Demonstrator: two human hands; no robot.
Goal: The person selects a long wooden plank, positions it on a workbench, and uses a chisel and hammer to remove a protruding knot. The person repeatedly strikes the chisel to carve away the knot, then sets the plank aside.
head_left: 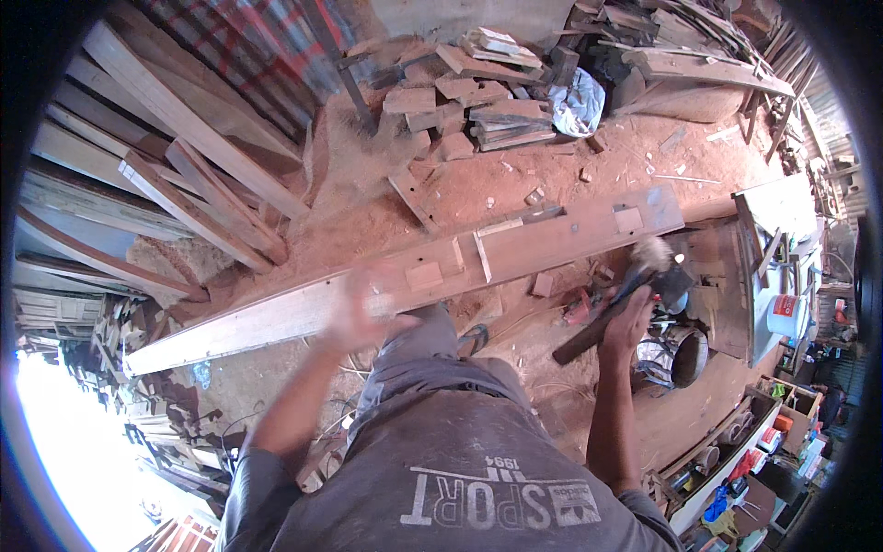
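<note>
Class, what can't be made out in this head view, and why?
- Left hand: blurred in the head view, probably by motion; contact with the long plank is unclear.
- Dark tool: partly covered by the right hand, head view.
- Bright area, lower left, head view: glare hides what lies there.
- Small items, lower right, head view: some too small to identify.

1. White glare (64,451) wipes out detail on the near side of the long plank's (552,237) left end.
2. That end looks pale and bright; the plank's right end is duller, redder.
3. Shadows darken gaps between leaning boards (189,115) beyond the plank's left half.
4. Motion blurs the left hand (366,313), overlapping the plank's middle.
5. Fisheye distortion bends edges far around the plank, fading to black.
</note>
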